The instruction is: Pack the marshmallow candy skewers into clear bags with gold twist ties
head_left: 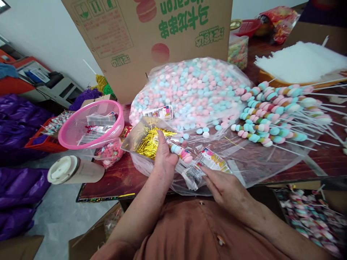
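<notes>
My left hand [164, 154] is closed round a candy skewer [181, 151] wrapped in a clear sleeve, its pink and blue pieces sticking out to the right. My right hand [222, 184] pinches a small printed packet [208, 163] lying on clear plastic just below the skewer. Behind my left hand lies a clear bag of gold twist ties [148, 141]. A large clear bag of pink, blue and white candies [189, 90] sits further back on the dark red table [119, 180].
A row of finished candy skewers [273, 112] lies at the right. A pink basket [93, 122] with packets stands at the left, a lidded cup [73, 169] lies beside it. A big cardboard box [151, 32] stands behind. White sheets [300, 61] are at the back right.
</notes>
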{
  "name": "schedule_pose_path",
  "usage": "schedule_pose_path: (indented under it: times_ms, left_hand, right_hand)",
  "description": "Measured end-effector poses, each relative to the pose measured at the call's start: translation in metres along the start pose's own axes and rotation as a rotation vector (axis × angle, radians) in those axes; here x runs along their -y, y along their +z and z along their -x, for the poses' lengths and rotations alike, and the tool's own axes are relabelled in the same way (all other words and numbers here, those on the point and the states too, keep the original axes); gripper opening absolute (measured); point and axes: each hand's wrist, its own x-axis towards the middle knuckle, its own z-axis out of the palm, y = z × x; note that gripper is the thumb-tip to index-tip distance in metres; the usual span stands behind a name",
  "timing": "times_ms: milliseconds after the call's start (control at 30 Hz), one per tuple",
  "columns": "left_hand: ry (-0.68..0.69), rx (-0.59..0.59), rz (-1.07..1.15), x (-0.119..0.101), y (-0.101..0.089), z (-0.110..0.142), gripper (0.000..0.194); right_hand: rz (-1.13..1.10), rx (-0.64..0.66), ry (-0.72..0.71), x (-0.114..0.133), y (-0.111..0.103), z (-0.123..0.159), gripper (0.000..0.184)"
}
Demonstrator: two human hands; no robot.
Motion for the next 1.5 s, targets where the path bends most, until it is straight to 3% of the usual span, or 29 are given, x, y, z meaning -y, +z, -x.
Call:
schedule_pose_path:
  times_ms: [100,200,267,333,500,667,867,1067,1333,1500]
  left_hand:
    - [-0.064,0.098,-0.054,0.003,0.002,0.004,0.030]
    - [-0.107,0.262,-0.092,0.002,0.002,0.008,0.030]
    - [-0.103,0.297,-0.107,-0.001,0.002,0.009,0.028]
    - [-0.103,0.235,-0.099,-0.005,0.003,0.011,0.028]
    - [-0.142,0.107,-0.020,-0.008,0.007,0.015,0.042]
    - [-0.182,0.058,-0.006,-0.009,0.006,0.011,0.054]
    - [-0.168,0.067,-0.076,-0.011,0.005,0.013,0.055]
    - [-0.096,0.300,-0.133,0.001,0.003,0.022,0.033]
    - [0.033,0.229,-0.200,0.033,0.002,0.023,0.042]
    - [-0.071,0.279,-0.211,0.039,-0.009,0.021,0.044]
  right_hand:
    - [-0.135,-0.012,0.135,-0.005,0.000,-0.002,0.026]
    - [-0.466,0.176,0.369,-0.007,-0.009,-0.006,0.031]
    - [-0.584,0.251,0.448,-0.009,-0.016,-0.007,0.034]
    - [-0.501,0.211,0.391,-0.012,-0.019,-0.007,0.032]
    - [-0.021,-0.021,0.092,-0.016,-0.012,-0.006,0.025]
    - [0.171,-0.020,-0.023,-0.019,-0.005,-0.004,0.027]
    - [0.018,0.042,0.027,-0.019,-0.012,-0.007,0.025]
    - [-0.207,0.089,0.108,-0.010,-0.017,-0.011,0.025]
    - [-0.202,-0.037,0.166,0.002,0.007,-0.018,0.023]
    - [-0.251,-0.079,0.218,-0.003,0.016,-0.023,0.022]
